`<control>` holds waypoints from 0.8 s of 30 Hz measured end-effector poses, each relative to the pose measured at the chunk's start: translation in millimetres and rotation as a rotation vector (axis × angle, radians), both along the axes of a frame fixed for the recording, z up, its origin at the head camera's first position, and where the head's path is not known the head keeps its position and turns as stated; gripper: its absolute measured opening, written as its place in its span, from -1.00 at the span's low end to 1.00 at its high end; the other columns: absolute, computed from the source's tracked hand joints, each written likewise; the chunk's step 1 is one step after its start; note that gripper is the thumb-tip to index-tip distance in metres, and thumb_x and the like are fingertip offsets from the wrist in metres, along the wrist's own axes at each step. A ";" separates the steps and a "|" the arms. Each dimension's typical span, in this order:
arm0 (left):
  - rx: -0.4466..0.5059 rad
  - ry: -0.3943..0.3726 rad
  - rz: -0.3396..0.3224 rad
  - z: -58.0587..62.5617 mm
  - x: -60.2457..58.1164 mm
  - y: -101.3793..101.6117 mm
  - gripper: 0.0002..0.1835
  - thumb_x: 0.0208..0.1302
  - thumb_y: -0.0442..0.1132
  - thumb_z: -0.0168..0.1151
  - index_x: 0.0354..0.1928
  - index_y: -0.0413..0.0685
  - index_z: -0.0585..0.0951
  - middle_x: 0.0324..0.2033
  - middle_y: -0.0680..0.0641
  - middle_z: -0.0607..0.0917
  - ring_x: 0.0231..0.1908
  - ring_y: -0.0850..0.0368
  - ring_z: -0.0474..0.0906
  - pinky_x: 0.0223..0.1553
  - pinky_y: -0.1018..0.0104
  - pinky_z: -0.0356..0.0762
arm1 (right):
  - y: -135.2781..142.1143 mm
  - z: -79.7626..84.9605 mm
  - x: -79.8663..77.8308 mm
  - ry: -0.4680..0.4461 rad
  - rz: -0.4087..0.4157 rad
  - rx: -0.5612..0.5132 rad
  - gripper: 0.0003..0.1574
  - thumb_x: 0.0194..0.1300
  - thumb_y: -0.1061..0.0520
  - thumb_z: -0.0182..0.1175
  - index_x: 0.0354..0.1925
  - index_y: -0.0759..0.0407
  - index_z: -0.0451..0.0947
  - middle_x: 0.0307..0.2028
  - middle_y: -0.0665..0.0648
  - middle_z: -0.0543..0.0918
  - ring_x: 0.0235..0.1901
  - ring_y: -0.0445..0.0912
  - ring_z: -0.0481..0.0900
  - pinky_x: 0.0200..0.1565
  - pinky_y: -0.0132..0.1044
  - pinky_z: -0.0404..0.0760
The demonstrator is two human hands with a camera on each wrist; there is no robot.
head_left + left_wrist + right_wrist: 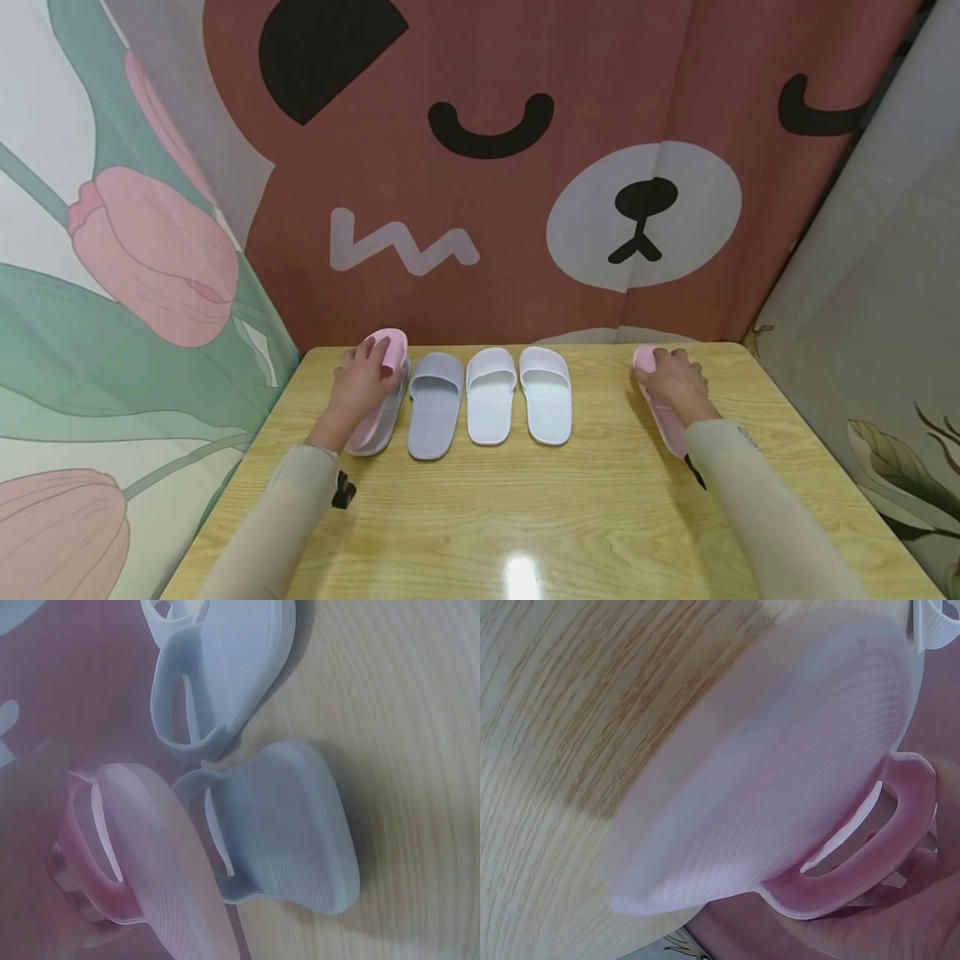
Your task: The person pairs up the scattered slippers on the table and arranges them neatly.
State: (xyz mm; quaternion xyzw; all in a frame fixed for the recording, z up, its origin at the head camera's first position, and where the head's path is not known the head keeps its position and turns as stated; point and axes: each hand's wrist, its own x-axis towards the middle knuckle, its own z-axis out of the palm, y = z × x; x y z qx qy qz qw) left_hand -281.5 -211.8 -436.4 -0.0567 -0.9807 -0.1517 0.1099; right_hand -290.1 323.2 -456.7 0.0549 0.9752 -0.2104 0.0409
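My left hand [357,387] grips a pink slipper [161,847] by its strap. That slipper is raised over a grey slipper [289,825] at the table's left side and overlaps it in the head view. Beside them lies a second grey slipper [435,421], toe toward the back wall. On the table's right side, my right hand [677,385] holds another pink slipper [780,765] by the strap, thumb and fingers around it. In the right wrist view its sole is tilted, with the heel end close over the wood.
Two white slippers, one on the left [490,417] and one on the right [550,414], lie side by side mid-table near the back edge. The wooden table [480,508] meets a bear-printed curtain [510,308] behind. Printed curtains also hang at both sides.
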 end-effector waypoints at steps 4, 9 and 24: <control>-0.001 0.000 -0.006 -0.9 -1.2 3.7 -0.18 0.38 0.17 0.19 0.54 -0.04 0.22 0.47 -0.35 0.22 0.36 -0.50 0.18 0.17 -0.48 0.29 | 0.3 0.1 0.3 0.010 0.004 0.005 0.09 0.42 -0.39 0.01 0.49 0.41 0.08 0.35 0.63 0.11 0.18 0.62 0.18 0.10 0.49 0.30; -0.004 0.007 -0.015 -0.7 -1.5 10.7 -0.18 0.38 0.15 0.21 0.54 -0.05 0.22 0.46 -0.35 0.24 0.35 -0.50 0.20 0.17 -0.48 0.29 | -0.2 1.7 2.4 0.011 0.001 0.006 0.07 0.43 -0.36 0.01 0.49 0.41 0.09 0.34 0.63 0.12 0.17 0.62 0.20 0.11 0.48 0.30; -0.009 0.054 -0.029 -3.5 -1.5 25.2 -0.21 0.36 0.14 0.24 0.50 -0.06 0.28 0.43 -0.35 0.30 0.31 -0.50 0.25 0.11 -0.47 0.35 | 0.6 -0.2 -0.1 0.003 -0.011 0.013 0.11 0.41 -0.41 0.01 0.49 0.39 0.09 0.34 0.63 0.12 0.17 0.62 0.19 0.08 0.47 0.33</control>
